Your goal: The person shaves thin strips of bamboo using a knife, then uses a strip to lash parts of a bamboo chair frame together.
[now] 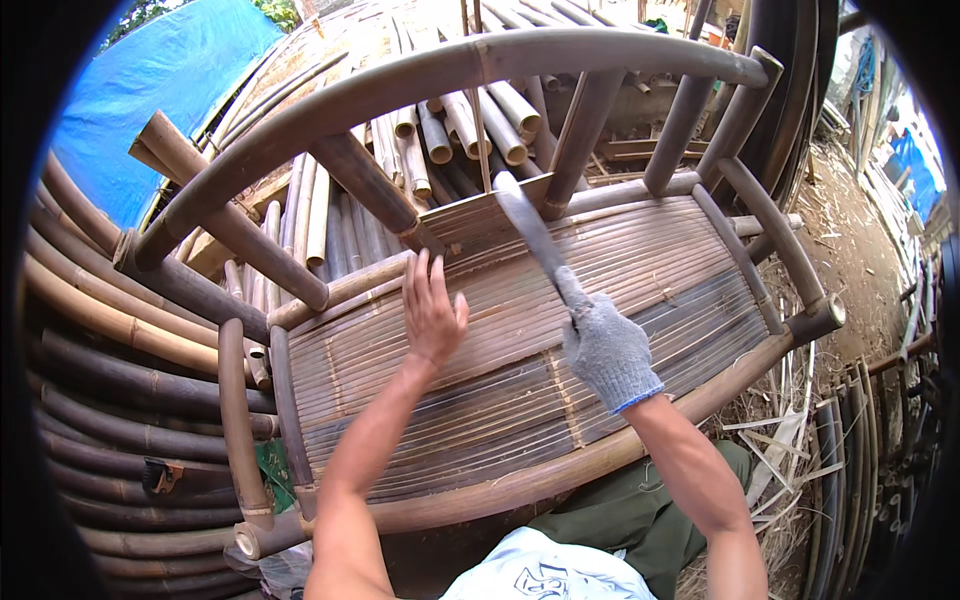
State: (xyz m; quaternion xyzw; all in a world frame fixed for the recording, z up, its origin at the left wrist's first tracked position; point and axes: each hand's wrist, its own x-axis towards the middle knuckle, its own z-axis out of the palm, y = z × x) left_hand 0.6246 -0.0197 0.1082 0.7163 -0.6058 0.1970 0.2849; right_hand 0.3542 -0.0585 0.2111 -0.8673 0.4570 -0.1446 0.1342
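Note:
A dark bamboo bench [690,290] with a slatted seat and a curved back rail stretches across the middle. My right hand [606,348], in a grey knitted glove, is closed round the handle of a machete [532,232]. The blade points away from me, and its tip appears over a flat bamboo strip [478,222] at the seat's rear edge, between two back posts. I cannot tell whether the blade touches the strip. My bare left hand [432,312] lies with fingers outstretched at the rear of the seat, fingertips beside the strip's left end and a back post [368,182].
Long bamboo poles [120,390] are stacked at the left, with a small orange-and-black tool [162,476] on them. Cut bamboo tubes [490,125] lie behind the bench. A blue tarp [150,100] hangs at far left. Shavings [790,450] and split strips [850,470] lie at the right.

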